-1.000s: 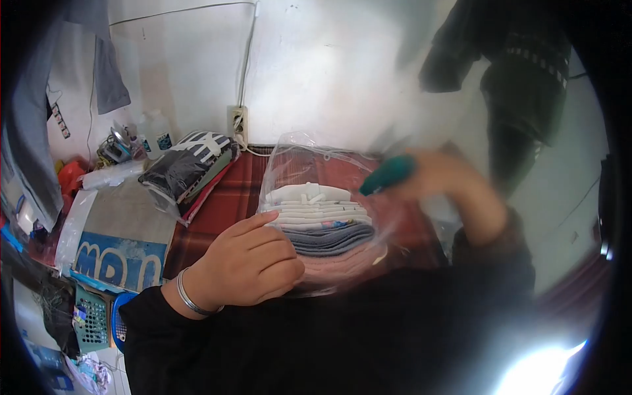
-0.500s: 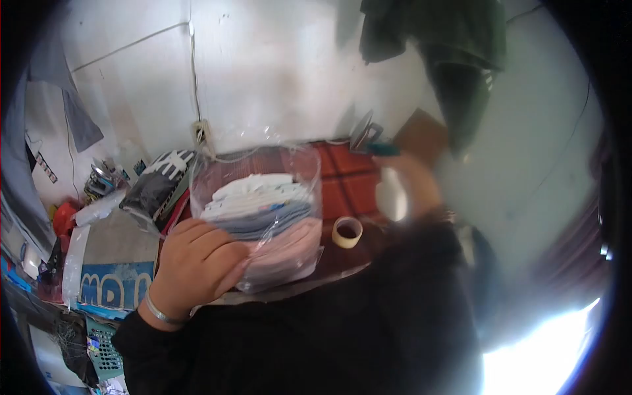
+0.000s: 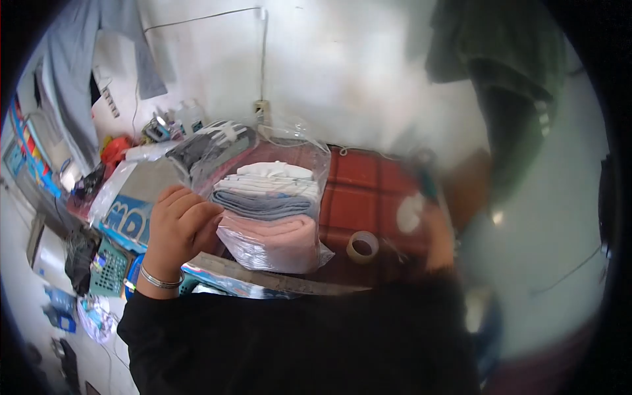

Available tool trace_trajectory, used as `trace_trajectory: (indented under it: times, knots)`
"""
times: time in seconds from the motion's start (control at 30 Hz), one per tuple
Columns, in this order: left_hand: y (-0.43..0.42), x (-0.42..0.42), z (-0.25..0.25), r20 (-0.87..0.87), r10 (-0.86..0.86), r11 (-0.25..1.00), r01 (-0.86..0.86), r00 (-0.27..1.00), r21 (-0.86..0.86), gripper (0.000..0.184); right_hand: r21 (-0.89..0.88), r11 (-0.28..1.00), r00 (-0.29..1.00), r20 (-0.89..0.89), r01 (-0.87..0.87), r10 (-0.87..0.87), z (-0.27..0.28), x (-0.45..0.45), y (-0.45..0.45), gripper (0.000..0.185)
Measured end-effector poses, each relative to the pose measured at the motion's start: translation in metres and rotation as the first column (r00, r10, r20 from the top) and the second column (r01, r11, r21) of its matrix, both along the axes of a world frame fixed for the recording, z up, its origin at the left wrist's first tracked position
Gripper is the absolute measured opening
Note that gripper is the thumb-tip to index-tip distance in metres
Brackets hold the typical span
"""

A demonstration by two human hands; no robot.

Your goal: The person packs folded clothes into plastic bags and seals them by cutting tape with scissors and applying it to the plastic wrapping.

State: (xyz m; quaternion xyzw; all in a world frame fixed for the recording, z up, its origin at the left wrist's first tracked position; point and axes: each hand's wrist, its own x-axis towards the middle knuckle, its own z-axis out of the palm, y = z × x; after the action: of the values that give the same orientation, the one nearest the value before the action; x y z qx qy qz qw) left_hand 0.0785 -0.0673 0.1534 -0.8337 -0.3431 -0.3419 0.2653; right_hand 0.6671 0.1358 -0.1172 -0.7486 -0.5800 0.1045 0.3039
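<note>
My hands are apart: the right hand (image 3: pixel 438 240) is no longer over the clear bag (image 3: pixel 276 255) of folded clothes (image 3: pixel 266 204) but well to its right, past the tape roll (image 3: pixel 353 250), which now shows whole on the red plaid counter (image 3: pixel 355 191). My left hand (image 3: pixel 181 224) stays curled at the bag's left edge, though I cannot tell whether it pinches it. Blur hides my right grip and smears the green object (image 3: pixel 429 186) and white shape (image 3: pixel 411 214) beside it.
</note>
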Motion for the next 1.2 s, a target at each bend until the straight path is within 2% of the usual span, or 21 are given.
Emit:
trace_trajectory:
  times: [0.07, 0.1, 0.17, 0.23, 0.3, 0.33, 0.4, 0.43, 0.5, 0.53, 0.6, 0.63, 0.77, 0.83, 0.9, 0.93, 1.03, 1.07, 1.13, 1.17, 1.2]
  knots:
    - [0.0, -0.005, -0.001, 0.018, 0.029, 1.0, -0.028, 0.999, -0.008, 0.015, -0.136, 0.991, 1.0, -0.023, -0.006, 0.003, 0.059, -0.02, -0.047, 0.053]
    - [0.0, -0.005, 0.001, 0.012, 0.01, 1.0, -0.01, 1.0, -0.007, 0.015, -0.112, 0.993, 0.992, -0.125, -0.039, 0.025, 0.105, -0.063, -0.084, 0.051]
    - [0.005, -0.005, 0.001, 0.007, -0.021, 1.0, 0.021, 1.0, 0.002, 0.016, 0.123, 0.946, 0.926, -0.198, -0.301, 0.321, 0.167, -0.123, -0.113, 0.047]
    - [0.013, -0.002, 0.009, -0.015, -0.06, 0.998, 0.06, 0.998, -0.02, 0.015, 0.443, 0.696, 0.75, -0.076, -0.565, 0.657, 0.226, -0.188, -0.14, 0.051]
    - [0.027, -0.006, 0.015, -0.018, -0.129, 0.991, 0.128, 0.991, -0.05, 0.02, 0.439, 0.475, 0.646, 0.468, -0.762, 0.603, 0.275, -0.236, -0.148, 0.061]
    - [0.035, -0.01, 0.019, -0.029, -0.143, 0.989, 0.142, 0.989, -0.048, 0.02, 0.449, 0.485, 0.66, 0.463, -0.75, 0.592, 0.285, -0.257, -0.146, 0.061]
    - [0.051, -0.022, 0.03, 0.004, -0.229, 0.954, 0.225, 0.974, -0.2, 0.03, 0.341, 0.394, 0.521, 0.532, -0.854, 0.668, 0.303, -0.287, -0.138, 0.052]
    - [0.061, -0.033, 0.028, -0.004, -0.242, 0.952, 0.236, 0.97, -0.192, 0.03, 0.35, 0.402, 0.533, 0.535, -0.846, 0.655, 0.305, -0.289, -0.124, 0.052]
    - [0.085, -0.062, 0.02, 0.0, -0.227, 0.933, 0.217, 0.974, -0.287, 0.037, -0.134, 0.436, 0.325, 0.484, -0.89, 0.812, 0.306, -0.285, -0.097, 0.039]
    - [0.093, -0.073, 0.018, -0.005, -0.241, 0.934, 0.23, 0.971, -0.274, 0.037, -0.126, 0.452, 0.338, 0.495, -0.883, 0.8, 0.31, -0.286, -0.1, 0.039]
    - [0.099, -0.092, 0.008, -0.065, -0.143, 0.95, 0.119, 0.988, -0.287, 0.032, -0.007, 0.683, 0.622, 0.406, -0.731, 0.67, 0.315, -0.288, -0.113, 0.027]
    - [0.099, -0.096, 0.007, -0.079, -0.121, 0.951, 0.093, 0.989, -0.296, 0.022, -0.006, 0.693, 0.628, 0.416, -0.721, 0.658, 0.314, -0.283, -0.115, 0.027]
    - [0.097, -0.11, 0.005, -0.034, -0.156, 0.961, 0.144, 0.987, -0.238, 0.015, 0.019, 0.714, 0.692, 0.267, -0.7, 0.671, 0.317, -0.276, -0.141, 0.022]
    - [0.091, -0.108, 0.007, 0.047, -0.336, 0.932, 0.339, 0.941, -0.126, 0.014, 0.006, 0.736, 0.725, 0.181, -0.677, 0.665, 0.31, -0.278, -0.155, 0.018]
    - [0.093, -0.107, -0.001, 0.133, -0.394, 0.899, 0.412, 0.909, -0.149, 0.015, 0.243, 0.713, 0.745, 0.071, -0.658, 0.664, 0.291, -0.278, -0.162, 0.01]
    - [0.092, -0.107, -0.006, 0.214, -0.441, 0.864, 0.477, 0.872, -0.163, 0.017, 0.231, 0.721, 0.749, 0.063, -0.654, 0.659, 0.285, -0.281, -0.163, 0.01]
    - [0.095, -0.11, -0.01, 0.165, -0.374, 0.89, 0.404, 0.913, -0.214, 0.016, 0.286, 0.813, 0.86, 0.233, -0.506, 0.453, 0.277, -0.291, -0.17, 0.009]
    - [0.097, -0.109, -0.012, 0.169, -0.377, 0.884, 0.408, 0.911, -0.226, 0.016, 0.276, 0.82, 0.863, 0.226, -0.502, 0.452, 0.273, -0.297, -0.173, 0.009]
    - [0.105, -0.105, -0.016, 0.091, -0.231, 0.957, 0.243, 0.969, -0.156, 0.014, 0.521, 0.728, 0.877, 0.419, -0.445, 0.236, 0.265, -0.309, -0.174, 0.014]
    - [0.109, -0.103, -0.019, 0.095, -0.207, 0.969, 0.217, 0.974, -0.121, 0.013, 0.605, 0.646, 0.809, 0.586, -0.465, 0.033, 0.259, -0.317, -0.174, 0.016]
    - [0.113, -0.101, -0.022, 0.102, -0.205, 0.969, 0.217, 0.973, -0.119, 0.013, 0.635, 0.582, 0.782, 0.623, -0.509, 0.004, 0.253, -0.327, -0.179, 0.017]
